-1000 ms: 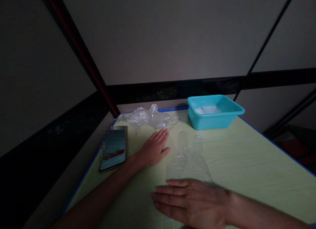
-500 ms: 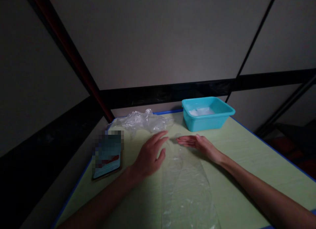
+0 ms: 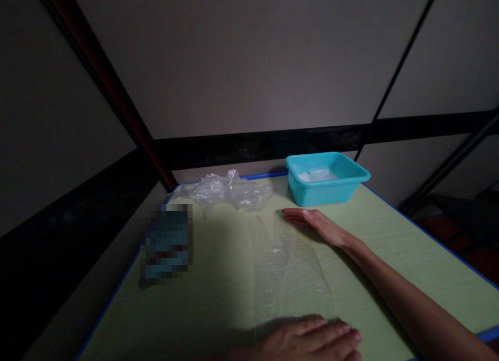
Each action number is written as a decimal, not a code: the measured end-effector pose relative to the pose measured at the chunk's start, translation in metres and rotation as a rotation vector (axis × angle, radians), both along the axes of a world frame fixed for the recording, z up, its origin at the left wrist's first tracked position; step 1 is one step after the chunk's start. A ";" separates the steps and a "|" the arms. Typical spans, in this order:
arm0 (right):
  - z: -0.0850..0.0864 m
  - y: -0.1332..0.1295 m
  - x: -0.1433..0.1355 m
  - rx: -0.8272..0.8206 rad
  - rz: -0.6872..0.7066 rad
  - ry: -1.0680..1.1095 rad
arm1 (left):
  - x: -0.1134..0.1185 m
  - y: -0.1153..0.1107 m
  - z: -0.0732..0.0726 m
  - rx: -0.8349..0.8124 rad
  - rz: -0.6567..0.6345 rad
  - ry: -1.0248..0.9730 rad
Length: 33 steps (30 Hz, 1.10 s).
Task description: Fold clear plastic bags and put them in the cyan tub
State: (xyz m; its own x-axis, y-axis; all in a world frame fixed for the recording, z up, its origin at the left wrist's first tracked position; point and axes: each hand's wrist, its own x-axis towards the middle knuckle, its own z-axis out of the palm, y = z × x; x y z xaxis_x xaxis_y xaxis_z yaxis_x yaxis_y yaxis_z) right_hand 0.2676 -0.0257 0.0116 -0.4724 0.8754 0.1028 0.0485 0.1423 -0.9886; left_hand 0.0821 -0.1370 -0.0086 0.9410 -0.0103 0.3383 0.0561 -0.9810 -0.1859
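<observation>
A clear, thin plastic bag [image 3: 290,278] lies flattened on the pale green table, with strips like handles at its far end. My left hand [image 3: 312,340] rests palm down over the bag's near part, fingers stretched out, partly cut off by the bottom of the view. Beside the bag's far end is my right hand [image 3: 315,223], on its side with straight fingers held together and nothing in its grasp. Whether its fingertips touch the plastic I cannot tell.
Behind the right hand stands a turquoise basin [image 3: 327,189] with something white inside. More crumpled clear plastic [image 3: 226,189] lies along the back edge. At the left is a pixelated phone-like object [image 3: 167,246]. A panelled wall [image 3: 253,65] rises behind the table [image 3: 218,272].
My left hand has come from the bag's far end down to its near part and now lies flat. My right hand has hardly moved. The bag's far strips show more fully.
</observation>
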 end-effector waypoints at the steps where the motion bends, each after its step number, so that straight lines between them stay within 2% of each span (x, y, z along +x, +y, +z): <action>1: -0.001 0.002 0.002 0.025 -0.023 -0.028 | -0.001 0.000 0.002 0.004 -0.002 0.004; 8: 0.005 0.004 0.006 0.262 -0.179 -0.327 | -0.003 0.000 0.005 -0.001 0.001 0.043; 12: 0.007 -0.002 0.000 0.386 -0.239 -0.336 | -0.001 0.001 0.002 0.012 -0.006 0.014; 14: 0.007 -0.004 -0.005 0.408 -0.217 -0.301 | 0.000 0.001 0.000 0.021 -0.004 -0.011; 18: 0.007 -0.006 -0.015 0.407 -0.084 -0.325 | 0.001 0.002 -0.003 0.039 -0.006 -0.012; 29: -0.001 -0.001 -0.023 0.530 -0.092 -0.581 | 0.001 0.001 0.007 -0.002 -0.001 -0.010; 33: 0.003 -0.005 -0.022 0.582 -0.102 -0.619 | 0.002 0.002 0.006 0.025 -0.001 -0.020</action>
